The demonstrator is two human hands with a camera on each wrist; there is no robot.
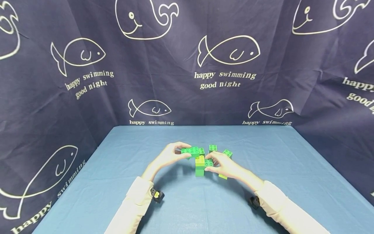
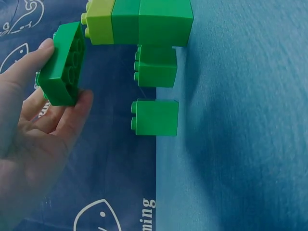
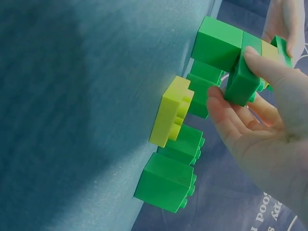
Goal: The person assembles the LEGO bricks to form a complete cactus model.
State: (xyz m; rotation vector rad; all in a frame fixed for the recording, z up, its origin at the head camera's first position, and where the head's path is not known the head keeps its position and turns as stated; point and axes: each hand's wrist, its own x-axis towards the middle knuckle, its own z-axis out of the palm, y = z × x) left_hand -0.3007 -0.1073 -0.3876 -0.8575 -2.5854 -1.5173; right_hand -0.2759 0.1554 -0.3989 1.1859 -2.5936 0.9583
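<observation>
My left hand (image 1: 170, 155) holds a long green toy building brick (image 2: 62, 67) by its ends, thumb on one side and fingers on the other; its hollow underside shows in the left wrist view. That brick is raised beside a small stack whose bottom is a green brick (image 1: 200, 171) and whose top is a yellow-green brick (image 1: 200, 161). Between them lies a darker green brick (image 3: 242, 82), jutting out to the right. My right hand (image 3: 269, 110) pinches this jutting part between thumb and fingers. In the right wrist view, the left hand's brick overlaps the stack's top.
Behind the hands, separate green bricks stand on the blue cloth-covered table (image 1: 187, 204), among them one at the back (image 1: 213, 148) and one farther right (image 1: 227, 153). A yellow brick (image 3: 168, 113) lies below the right hand. A dark printed curtain (image 1: 187, 65) hangs behind the table.
</observation>
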